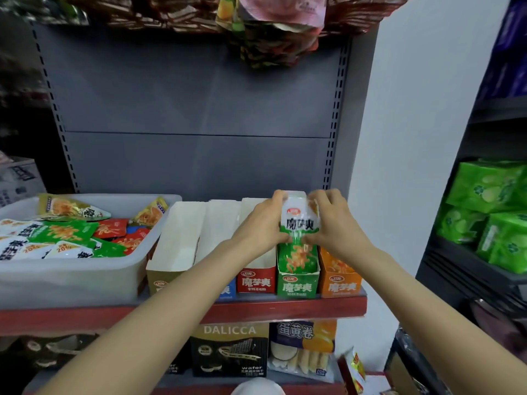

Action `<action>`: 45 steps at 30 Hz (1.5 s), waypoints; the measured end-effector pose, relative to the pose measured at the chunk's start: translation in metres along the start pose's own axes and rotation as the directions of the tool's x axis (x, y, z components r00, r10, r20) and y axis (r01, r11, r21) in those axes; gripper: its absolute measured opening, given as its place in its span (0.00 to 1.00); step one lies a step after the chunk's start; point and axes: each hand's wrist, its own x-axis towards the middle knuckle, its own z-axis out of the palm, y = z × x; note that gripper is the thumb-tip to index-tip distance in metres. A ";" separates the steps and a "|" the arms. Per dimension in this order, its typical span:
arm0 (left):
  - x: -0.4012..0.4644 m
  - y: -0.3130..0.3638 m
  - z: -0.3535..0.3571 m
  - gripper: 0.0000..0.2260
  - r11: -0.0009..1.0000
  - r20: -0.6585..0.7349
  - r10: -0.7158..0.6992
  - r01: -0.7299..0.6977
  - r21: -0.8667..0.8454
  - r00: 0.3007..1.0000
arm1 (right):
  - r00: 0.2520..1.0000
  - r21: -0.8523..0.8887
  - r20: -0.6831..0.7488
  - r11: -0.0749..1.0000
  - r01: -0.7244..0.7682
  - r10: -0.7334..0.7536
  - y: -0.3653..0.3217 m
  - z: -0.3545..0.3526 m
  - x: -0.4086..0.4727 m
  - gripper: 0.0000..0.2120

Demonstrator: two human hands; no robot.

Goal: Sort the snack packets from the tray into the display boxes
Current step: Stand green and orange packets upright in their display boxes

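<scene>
Left hand (261, 220) and right hand (332, 220): fingers curled, gripping between them a stack of green-and-white packets (299, 220), upright, lower end inside the green display box (296, 285) just below the hands. Tray (68, 276) of mixed packets: well left of the left hand.

Glossy foil packets (299, 220); matt cardboard boxes (296, 285); translucent plastic tray (71, 276).
</scene>
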 end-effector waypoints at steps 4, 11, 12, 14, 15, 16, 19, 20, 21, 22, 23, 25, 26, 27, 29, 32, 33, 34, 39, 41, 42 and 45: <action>-0.011 -0.002 0.003 0.29 0.985 -0.029 0.018 -0.013 0.173 0.999 | 0.995 -0.076 0.096 0.997 0.012 -0.004 0.001 0.000 -0.003 0.31; -0.013 -0.005 0.002 0.28 0.980 -0.012 0.045 -0.042 0.196 0.999 | 0.990 -0.190 0.137 0.981 0.045 -0.019 -0.008 -0.004 0.000 0.29; -0.014 -0.006 0.000 0.28 0.978 -0.013 0.054 -0.051 0.200 0.998 | 0.990 -0.175 0.138 0.983 0.053 -0.028 -0.011 -0.005 0.001 0.29; -0.020 -0.011 -0.006 0.29 0.979 -0.038 0.070 -0.061 0.195 0.997 | 0.993 -0.101 0.106 0.992 0.069 -0.058 -0.020 -0.006 0.003 0.25; -0.023 -0.014 -0.010 0.28 0.982 -0.060 0.069 -0.057 0.178 0.996 | 0.994 -0.062 0.077 0.994 0.087 -0.083 -0.026 -0.005 0.005 0.22; -0.028 -0.019 -0.015 0.26 0.986 -0.087 0.064 -0.049 0.160 0.994 | 0.993 -0.031 0.047 0.993 0.110 -0.108 -0.034 -0.004 0.007 0.19; -0.044 -0.040 -0.039 0.19 0.991 -0.174 0.034 -0.010 0.137 0.984 | 0.982 0.042 0.000 0.981 0.188 -0.188 -0.064 0.006 0.016 0.13; -0.049 -0.049 -0.049 0.17 0.992 -0.195 0.012 0.013 0.126 0.981 | 0.977 0.069 0.001 0.975 0.212 -0.212 -0.077 0.012 0.019 0.12; -0.056 -0.060 -0.060 0.15 0.992 -0.212 -0.014 0.040 0.119 0.977 | 0.972 0.093 0.008 0.968 0.234 -0.236 -0.091 0.020 0.022 0.11; -0.062 -0.072 -0.072 0.14 0.991 -0.228 -0.040 0.069 0.117 0.973 | 0.965 0.110 0.015 0.960 0.258 -0.261 -0.106 0.028 0.026 0.11; -0.068 -0.085 -0.084 0.12 0.988 -0.244 -0.068 0.100 0.119 0.967 | 0.958 0.127 0.018 0.951 0.280 -0.285 -0.121 0.037 0.030 0.11; -0.082 -0.111 -0.111 0.09 0.979 -0.298 -0.123 0.164 0.118 0.947 | 0.944 0.181 0.023 0.930 0.319 -0.328 -0.150 0.057 0.037 0.10; -0.088 -0.125 -0.124 0.08 0.972 -0.329 -0.160 0.207 0.112 0.931 | 0.936 0.212 0.034 0.918 0.335 -0.350 -0.165 0.068 0.043 0.10; -0.094 -0.139 -0.137 0.07 0.959 -0.355 -0.210 0.263 0.106 0.911 | 0.927 0.240 0.049 0.905 0.351 -0.373 -0.180 0.079 0.049 0.09; -0.105 -0.173 -0.162 0.09 0.912 -0.382 -0.322 0.392 0.120 0.866 | 0.904 0.276 0.094 0.883 0.379 -0.418 -0.210 0.103 0.065 0.09; -0.118 -0.222 -0.194 0.11 0.811 -0.347 -0.477 0.556 0.180 0.808 | 0.870 0.295 0.185 0.871 0.394 -0.456 -0.250 0.139 0.089 0.14; -0.121 -0.236 -0.203 0.13 0.779 -0.315 -0.525 0.596 0.194 0.790 | 0.862 0.293 0.224 0.875 0.384 -0.454 -0.262 0.149 0.096 0.16; -0.123 -0.248 -0.210 0.15 0.754 -0.288 -0.562 0.624 0.207 0.775 | 0.852 0.296 0.273 0.882 0.366 -0.446 -0.271 0.158 0.103 0.18; -0.134 -0.296 -0.224 0.33 0.690 -0.202 -0.660 0.690 0.219 0.724 | 0.801 0.298 0.436 0.905 0.302 -0.411 -0.307 0.192 0.138 0.23; -0.137 -0.301 -0.222 0.34 0.669 -0.167 -0.699 0.718 0.192 0.696 | 0.778 0.295 0.495 0.917 0.267 -0.386 -0.315 0.207 0.149 0.25; -0.137 -0.303 -0.221 0.35 0.659 -0.145 -0.713 0.726 0.196 0.686 | 0.763 0.280 0.521 0.921 0.271 -0.382 -0.319 0.214 0.154 0.25; -0.134 -0.312 -0.220 0.36 0.653 -0.139 -0.721 0.732 0.193 0.679 | 0.722 0.218 0.585 0.929 0.300 -0.370 -0.326 0.232 0.166 0.25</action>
